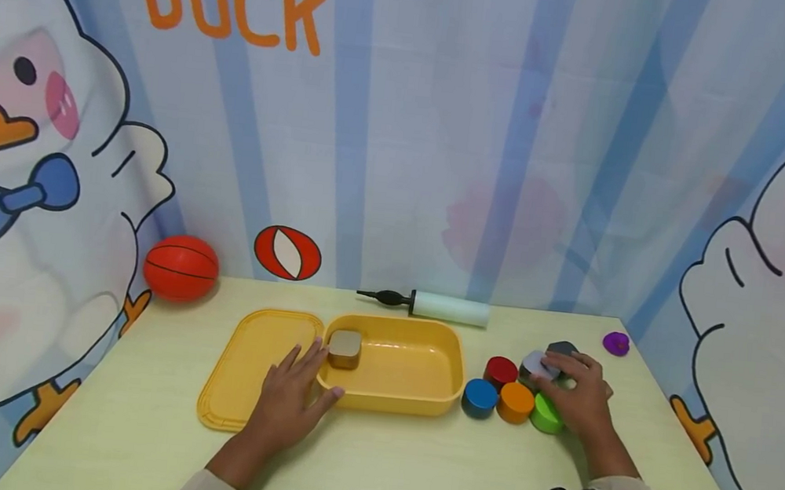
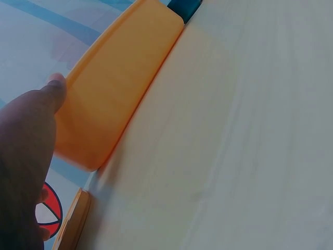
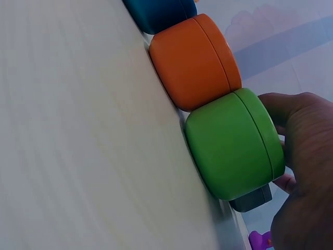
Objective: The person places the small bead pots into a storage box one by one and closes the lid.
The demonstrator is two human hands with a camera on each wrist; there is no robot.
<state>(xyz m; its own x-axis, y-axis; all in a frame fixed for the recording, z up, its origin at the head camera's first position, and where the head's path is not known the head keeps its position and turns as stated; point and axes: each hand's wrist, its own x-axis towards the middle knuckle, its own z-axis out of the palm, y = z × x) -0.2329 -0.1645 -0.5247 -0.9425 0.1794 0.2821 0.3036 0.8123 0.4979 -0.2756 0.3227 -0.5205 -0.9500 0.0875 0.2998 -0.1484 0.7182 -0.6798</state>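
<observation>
My left hand (image 1: 288,401) lies at the left end of a yellow plastic box (image 1: 391,404), fingers spread and fairly straight, thumb at the front rim. A gold-brown small container (image 1: 344,351) sits inside the box at its left end. My right hand (image 1: 580,393) reaches over the group of small containers, its thumb and fingers pinching a silver-grey container (image 1: 536,363). The green container (image 3: 234,146) stands just in front of this hand, with the orange container (image 3: 195,62) beside it. A blue container (image 1: 479,398), a red container (image 1: 500,370) and a dark grey container (image 1: 562,347) stand close by.
A yellow lid (image 1: 231,371) lies left of the box. Behind the box is a hand pump (image 1: 450,308). A red ball (image 1: 181,269) sits at the back left, a small purple object (image 1: 615,344) at the back right. A striped curtain (image 1: 411,121) borders the table.
</observation>
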